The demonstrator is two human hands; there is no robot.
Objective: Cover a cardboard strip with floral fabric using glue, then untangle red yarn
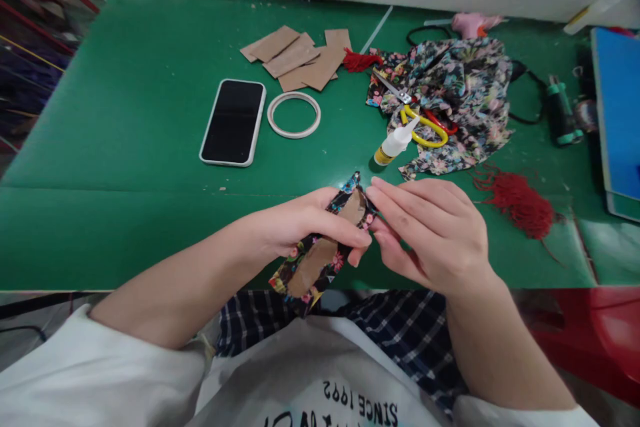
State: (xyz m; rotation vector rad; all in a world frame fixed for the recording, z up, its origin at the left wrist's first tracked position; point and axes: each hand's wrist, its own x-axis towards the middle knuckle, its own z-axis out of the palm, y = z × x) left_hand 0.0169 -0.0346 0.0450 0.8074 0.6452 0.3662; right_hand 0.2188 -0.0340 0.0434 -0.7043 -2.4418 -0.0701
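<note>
A strip of cardboard [316,268] has black floral fabric folded over its edges, leaving brown board bare in the middle. My left hand [320,223] is closed around the strip, its thumb lying across the face. At the strip's upper right end, the fingertips of my right hand [430,233] pinch the fabric edge; the exact contact is partly hidden. Just beyond my right fingers stands a small white glue bottle [395,145] with a yellow label. Yellow-handled scissors [425,128] lie behind it on crumpled floral fabric [463,90].
On the green table [145,80] are a phone [234,121], a tape roll [270,121], several cardboard pieces [295,60] and a red tassel [361,61]. Red yarn [520,203] lies right of my right hand. A pink glue gun [473,25] sits at the back, a blue board [620,107] far right.
</note>
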